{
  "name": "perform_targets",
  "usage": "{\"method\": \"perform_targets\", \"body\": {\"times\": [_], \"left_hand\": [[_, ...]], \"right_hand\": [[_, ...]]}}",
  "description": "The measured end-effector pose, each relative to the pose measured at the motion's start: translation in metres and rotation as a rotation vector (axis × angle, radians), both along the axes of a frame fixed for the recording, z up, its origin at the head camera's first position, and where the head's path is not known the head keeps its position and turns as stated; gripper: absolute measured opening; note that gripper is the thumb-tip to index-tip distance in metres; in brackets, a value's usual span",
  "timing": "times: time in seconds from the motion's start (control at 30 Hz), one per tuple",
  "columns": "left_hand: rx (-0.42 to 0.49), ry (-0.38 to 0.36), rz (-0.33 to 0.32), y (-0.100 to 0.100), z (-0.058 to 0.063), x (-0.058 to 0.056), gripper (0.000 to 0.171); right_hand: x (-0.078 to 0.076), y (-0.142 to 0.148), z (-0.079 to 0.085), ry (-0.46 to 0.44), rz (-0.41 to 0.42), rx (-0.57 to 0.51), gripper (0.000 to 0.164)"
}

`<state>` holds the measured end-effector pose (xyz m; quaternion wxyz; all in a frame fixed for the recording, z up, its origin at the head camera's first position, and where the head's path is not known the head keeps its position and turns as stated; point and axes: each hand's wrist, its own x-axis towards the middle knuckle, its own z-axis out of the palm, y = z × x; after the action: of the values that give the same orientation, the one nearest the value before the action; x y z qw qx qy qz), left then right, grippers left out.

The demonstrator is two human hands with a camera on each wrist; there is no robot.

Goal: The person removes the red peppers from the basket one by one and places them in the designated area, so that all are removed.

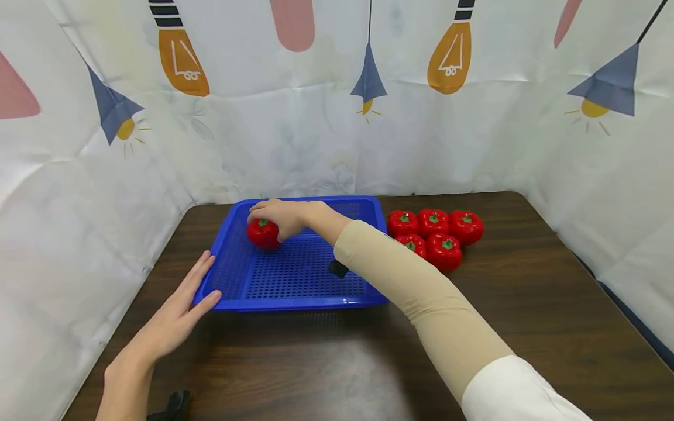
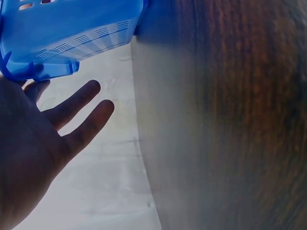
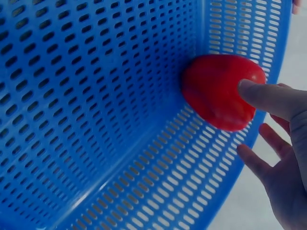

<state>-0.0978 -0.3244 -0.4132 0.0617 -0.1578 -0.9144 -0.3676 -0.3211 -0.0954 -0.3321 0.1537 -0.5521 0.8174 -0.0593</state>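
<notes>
My right hand (image 1: 281, 217) reaches into the blue plastic basket (image 1: 295, 304) and holds a red bell pepper (image 1: 263, 235) near its left side. In the right wrist view, the thumb (image 3: 261, 96) lies on the bell pepper (image 3: 216, 91), against the slotted basket wall (image 3: 168, 191); the other fingers spread beside it. My left hand (image 1: 171, 318) rests at the basket's near left corner, fingers straight along the rim and thumb out to the side. In the left wrist view, this hand (image 2: 33, 143) has its fingers spread below the basket wall (image 2: 81, 28).
Several more red bell peppers (image 1: 433, 223) sit in a cluster on the brown wooden table (image 1: 526, 304), right of the basket. A white printed curtain (image 1: 295, 140) hangs behind and along both sides. A small black object (image 1: 176, 406) lies beside my left wrist.
</notes>
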Motion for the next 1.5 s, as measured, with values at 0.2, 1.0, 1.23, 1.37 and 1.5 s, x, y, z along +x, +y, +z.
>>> {"method": "perform_targets", "body": {"times": [0.2,1.0,1.23,1.37,1.5], "left_hand": [[-0.004,-0.006,-0.002,0.0,0.002,-0.001,0.07],[0.003,-0.01,0.005,0.001,0.001,0.003,0.071],[-0.006,-0.005,0.013,0.0,0.001,0.003,0.071],[-0.007,0.004,0.012,0.001,0.0,0.003,0.071],[0.005,-0.004,0.008,0.001,0.0,0.003,0.071]], "right_hand": [[-0.001,-0.007,-0.003,0.039,-0.014,0.038,0.068],[0.006,0.001,-0.004,-0.002,-0.016,0.076,0.066],[0.012,0.002,0.001,0.036,0.031,0.143,0.067],[0.017,0.004,0.005,0.055,0.052,0.184,0.066],[0.022,0.007,0.011,0.055,0.059,0.241,0.065]]}}
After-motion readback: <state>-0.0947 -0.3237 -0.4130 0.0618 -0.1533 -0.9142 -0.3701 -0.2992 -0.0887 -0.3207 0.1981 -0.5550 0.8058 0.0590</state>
